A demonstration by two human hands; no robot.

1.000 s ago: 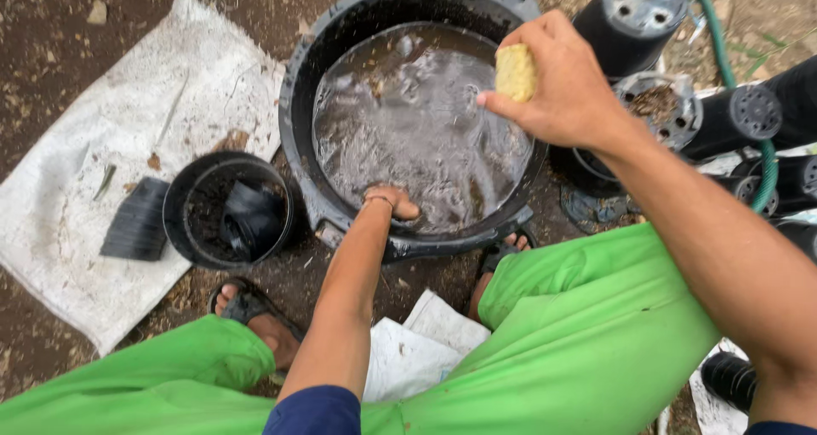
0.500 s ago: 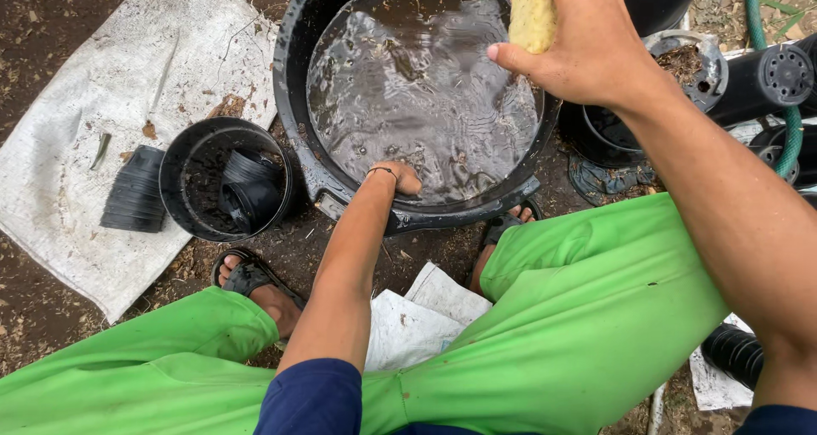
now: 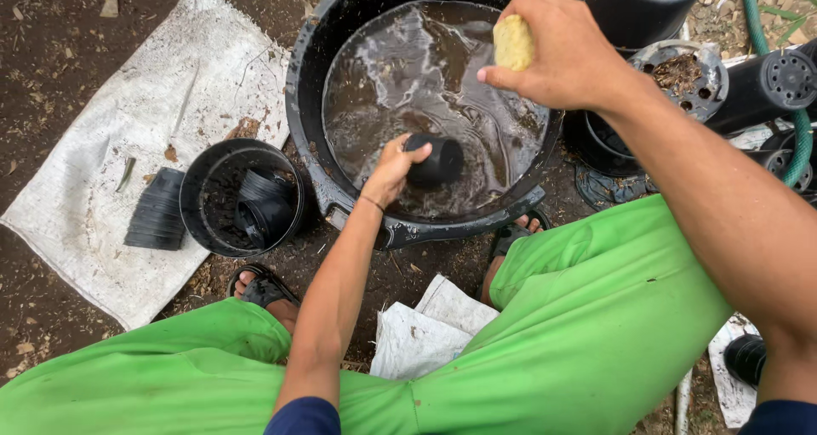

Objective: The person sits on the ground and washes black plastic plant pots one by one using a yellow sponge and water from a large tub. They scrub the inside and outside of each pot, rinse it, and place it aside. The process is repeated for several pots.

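Two hands share the washing step: your left hand (image 3: pixel 393 169) grips a small black pot (image 3: pixel 436 161) at the muddy water in the black tub (image 3: pixel 308 103), your right hand (image 3: pixel 557 52) pinches a yellow sponge (image 3: pixel 513 42) above. Next seems scrubbing. Stacked pots (image 3: pixel 156 209) and a bucket (image 3: pixel 242 198) sit left, clear.

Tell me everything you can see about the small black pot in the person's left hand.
The small black pot looks like a plastic nursery pot, round, dark and wet. It lies tilted on its side, just above or partly in the muddy water near the front rim of the large black tub. The left hand grips it from the left side, fingers wrapped over its top. Its opening cannot be seen.
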